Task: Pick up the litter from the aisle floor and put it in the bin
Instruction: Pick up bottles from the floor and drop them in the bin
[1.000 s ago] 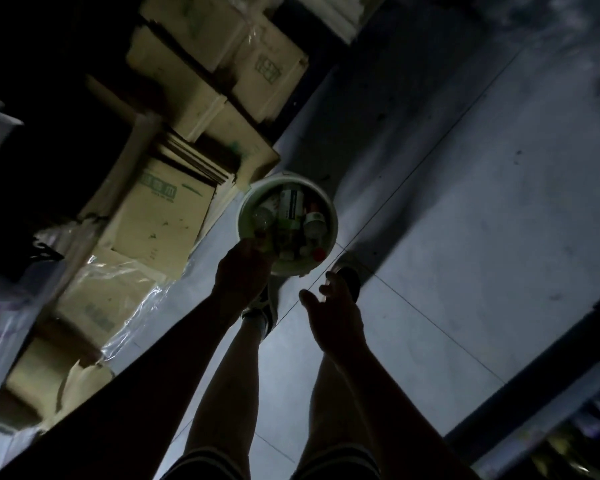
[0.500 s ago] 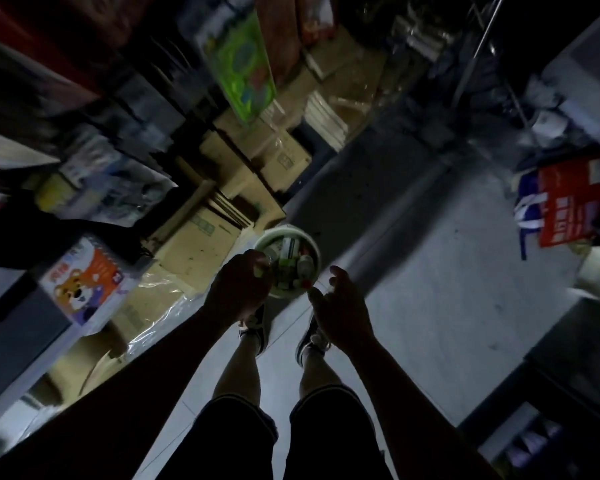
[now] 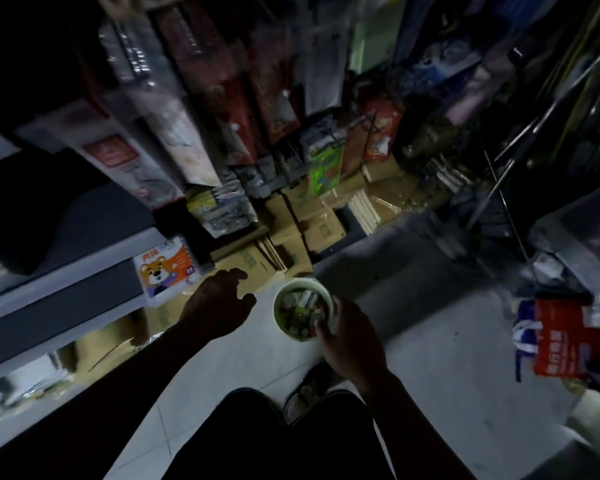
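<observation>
A small round white bin (image 3: 280,318) full of bottles and other litter hangs above the pale tiled aisle floor (image 3: 430,358). My right hand (image 3: 352,341) grips its rim on the right side, fingers curled over the edge. My left hand (image 3: 219,306) is off the bin, to its left, with fingers spread and nothing in it. The scene is dim and blurred, so single pieces of litter in the bin are hard to tell apart.
Shelves (image 3: 66,282) with a tiger-print packet (image 3: 167,268) run along the left. Cardboard boxes (image 3: 291,233) are stacked on the floor ahead. A red and blue bag (image 3: 561,344) lies at the right. My shoe (image 3: 312,389) shows below the bin.
The bin has passed from my left hand to my right hand. My left hand let go and opened to the left. My view has tilted up toward the shelves.
</observation>
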`<action>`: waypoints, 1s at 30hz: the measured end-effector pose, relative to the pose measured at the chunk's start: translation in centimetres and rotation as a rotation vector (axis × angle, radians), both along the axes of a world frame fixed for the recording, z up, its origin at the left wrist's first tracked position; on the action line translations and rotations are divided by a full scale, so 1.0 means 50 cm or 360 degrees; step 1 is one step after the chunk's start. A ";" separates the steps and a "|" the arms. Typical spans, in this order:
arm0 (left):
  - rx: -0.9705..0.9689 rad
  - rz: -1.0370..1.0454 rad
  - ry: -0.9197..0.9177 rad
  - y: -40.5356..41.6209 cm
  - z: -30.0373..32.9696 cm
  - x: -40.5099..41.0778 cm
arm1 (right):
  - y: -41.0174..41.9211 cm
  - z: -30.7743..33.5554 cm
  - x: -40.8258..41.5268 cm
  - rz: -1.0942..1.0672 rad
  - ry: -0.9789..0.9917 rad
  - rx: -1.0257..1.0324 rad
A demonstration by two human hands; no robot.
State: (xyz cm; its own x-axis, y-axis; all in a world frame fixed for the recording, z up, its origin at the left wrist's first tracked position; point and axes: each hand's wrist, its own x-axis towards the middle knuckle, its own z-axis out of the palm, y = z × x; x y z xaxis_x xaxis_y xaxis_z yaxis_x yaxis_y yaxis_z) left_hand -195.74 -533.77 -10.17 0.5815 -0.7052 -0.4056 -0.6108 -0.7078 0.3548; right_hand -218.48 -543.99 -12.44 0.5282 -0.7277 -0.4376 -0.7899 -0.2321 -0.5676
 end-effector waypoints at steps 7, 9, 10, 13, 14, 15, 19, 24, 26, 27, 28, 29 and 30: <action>-0.0136 0.0298 -0.0083 0.177 0.071 0.026 | 0.096 0.051 0.100 0.0423 -0.0011 -0.0113; -0.0155 0.0397 -0.0122 0.254 0.085 0.024 | 0.140 0.067 0.129 0.0572 -0.0046 -0.0163; -0.0163 0.0459 -0.0128 0.297 0.091 0.021 | 0.165 0.075 0.143 0.0663 -0.0047 -0.0196; -0.0175 0.0658 -0.0152 0.435 0.109 0.001 | 0.243 0.103 0.182 0.0875 -0.0035 -0.0186; -0.0175 0.0733 -0.0159 0.484 0.115 -0.008 | 0.272 0.111 0.193 0.0953 -0.0029 -0.0185; -0.0167 0.0815 -0.0162 0.532 0.120 -0.018 | 0.302 0.119 0.202 0.1041 -0.0022 -0.0199; -0.0133 0.1112 -0.0179 0.718 0.141 -0.070 | 0.426 0.149 0.224 0.1362 -0.0028 -0.0247; -0.0150 0.1512 -0.0226 0.918 0.174 -0.159 | 0.581 0.171 0.246 0.1735 -0.0036 -0.0284; -0.0163 0.1666 -0.0242 0.986 0.185 -0.201 | 0.644 0.176 0.253 0.1876 -0.0043 -0.0286; -0.0167 0.1743 -0.0249 1.016 0.189 -0.223 | 0.675 0.178 0.255 0.1947 -0.0041 -0.0287; -0.0166 0.1820 -0.0257 1.046 0.193 -0.246 | 0.707 0.180 0.257 0.2016 -0.0037 -0.0289; -0.0158 0.1898 -0.0269 1.074 0.196 -0.268 | 0.737 0.181 0.258 0.2084 -0.0037 -0.0294; -0.0148 0.1974 -0.0282 1.099 0.199 -0.291 | 0.767 0.182 0.259 0.2152 -0.0044 -0.0300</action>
State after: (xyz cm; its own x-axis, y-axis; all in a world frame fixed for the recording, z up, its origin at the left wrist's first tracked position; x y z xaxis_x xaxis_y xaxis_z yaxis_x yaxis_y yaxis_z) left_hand -210.30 -478.80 -0.22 0.9140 0.3327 -0.2324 0.4025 -0.8157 0.4154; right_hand -205.54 -505.62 -3.36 0.8759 0.3124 -0.3676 0.1244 -0.8825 -0.4535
